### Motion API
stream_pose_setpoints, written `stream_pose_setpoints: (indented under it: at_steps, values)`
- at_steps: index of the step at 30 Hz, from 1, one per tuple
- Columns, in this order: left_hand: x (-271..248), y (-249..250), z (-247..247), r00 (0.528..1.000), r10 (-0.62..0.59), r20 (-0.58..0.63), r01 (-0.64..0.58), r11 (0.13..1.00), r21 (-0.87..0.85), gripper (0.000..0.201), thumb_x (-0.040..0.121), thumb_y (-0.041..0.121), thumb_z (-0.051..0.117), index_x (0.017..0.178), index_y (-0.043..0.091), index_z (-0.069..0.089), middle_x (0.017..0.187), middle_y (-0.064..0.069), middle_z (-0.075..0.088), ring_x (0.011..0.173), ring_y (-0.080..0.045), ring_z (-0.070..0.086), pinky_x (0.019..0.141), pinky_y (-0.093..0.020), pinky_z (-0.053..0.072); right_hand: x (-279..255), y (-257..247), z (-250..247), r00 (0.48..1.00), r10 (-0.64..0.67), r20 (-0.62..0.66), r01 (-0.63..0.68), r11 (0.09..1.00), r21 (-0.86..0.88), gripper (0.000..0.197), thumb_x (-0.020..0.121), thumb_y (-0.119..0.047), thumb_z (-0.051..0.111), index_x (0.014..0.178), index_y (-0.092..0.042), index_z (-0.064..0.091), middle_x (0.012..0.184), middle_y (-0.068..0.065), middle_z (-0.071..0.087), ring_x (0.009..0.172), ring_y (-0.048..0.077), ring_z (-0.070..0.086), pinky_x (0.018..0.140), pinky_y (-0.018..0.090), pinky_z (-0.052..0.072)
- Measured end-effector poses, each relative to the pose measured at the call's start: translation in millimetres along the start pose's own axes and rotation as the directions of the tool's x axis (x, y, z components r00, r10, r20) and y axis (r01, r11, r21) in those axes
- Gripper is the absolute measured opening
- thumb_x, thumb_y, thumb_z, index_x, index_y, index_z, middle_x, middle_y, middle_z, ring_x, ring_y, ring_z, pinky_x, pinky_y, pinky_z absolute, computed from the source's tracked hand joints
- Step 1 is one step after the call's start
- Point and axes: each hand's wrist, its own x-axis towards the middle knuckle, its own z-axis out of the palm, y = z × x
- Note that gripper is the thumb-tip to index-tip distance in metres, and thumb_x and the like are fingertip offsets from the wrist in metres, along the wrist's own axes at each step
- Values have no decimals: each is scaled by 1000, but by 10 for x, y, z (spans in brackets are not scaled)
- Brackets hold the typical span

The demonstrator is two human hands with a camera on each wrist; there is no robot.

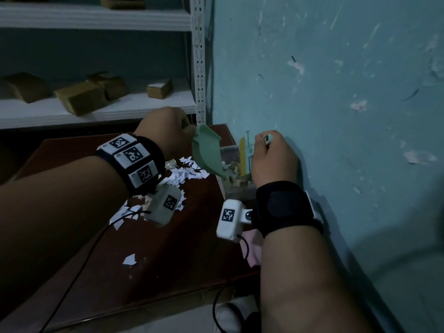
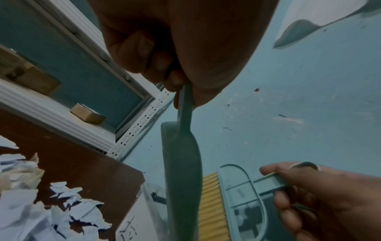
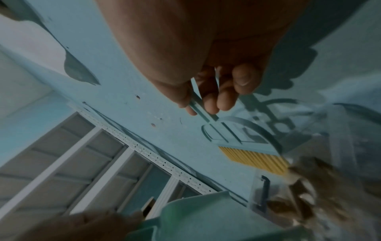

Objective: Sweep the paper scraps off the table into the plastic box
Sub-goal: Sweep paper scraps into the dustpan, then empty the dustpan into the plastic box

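Observation:
My left hand [image 1: 165, 131] grips the handle of a green dustpan [image 1: 207, 150], tipped steeply with its lip down in the clear plastic box [image 1: 230, 150] against the wall. Scraps [image 1: 234, 171] lie inside the box. My right hand [image 1: 274, 155] grips the handle of a small brush with yellow bristles [image 1: 244, 156], held upright over the box beside the dustpan. In the left wrist view the dustpan [image 2: 182, 171] hangs edge-on next to the brush [image 2: 237, 195]. The right wrist view shows the brush [image 3: 243, 143] above the dustpan [image 3: 206, 216]. White paper scraps [image 1: 182, 174] cover the brown table [image 1: 168, 260].
A teal wall [image 1: 336, 92] runs close along the table's right side. White metal shelving [image 1: 96, 104] with cardboard boxes [image 1: 81, 97] stands behind the table. A stray scrap [image 1: 129, 259] lies nearer to me. Cables hang from both wrist cameras.

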Motion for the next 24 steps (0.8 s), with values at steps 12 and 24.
stream_pose_setpoints:
  at_steps: [12,24]
  values:
    - [-602,-553,-292,969,-227,-98,194,945,-264,27,98,38,65,88,15,74,76,-9,70,62,-26,62,61,-44,58,-296,-287,-215,998,-1,-69,14,982,188,18,108,-32,46,99,-24,59,71,-14,57,53,-10,56,45,5,35]
    - [-1718,-1728,-653,827,-555,-94,466,768,-440,29,96,39,69,79,15,74,70,-9,67,59,-23,56,60,-33,46,-721,-625,621,989,-63,131,30,970,242,26,102,-37,51,92,-17,65,76,2,72,73,26,70,70,39,56]
